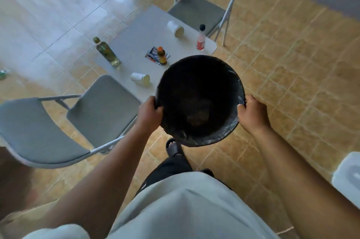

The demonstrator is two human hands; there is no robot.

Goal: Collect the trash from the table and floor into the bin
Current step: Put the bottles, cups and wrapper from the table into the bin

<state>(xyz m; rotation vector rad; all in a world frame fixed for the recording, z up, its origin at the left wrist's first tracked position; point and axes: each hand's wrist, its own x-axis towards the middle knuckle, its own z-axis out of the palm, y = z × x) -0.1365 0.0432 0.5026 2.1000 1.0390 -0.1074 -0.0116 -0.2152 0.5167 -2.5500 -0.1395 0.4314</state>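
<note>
Both hands grip a black-lined bin (198,100) by its rim, left hand (150,112) at nine o'clock, right hand (252,112) at three, carrying it toward the littered table (140,30); next, probably set it down

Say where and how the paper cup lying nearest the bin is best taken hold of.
Probably around its white side wall, from above. The paper cup lies tipped on the table, mouth facing the black bin, so fingers can straddle the wall. Both the left hand and right hand grip the bin's rim; one must let go.
</note>
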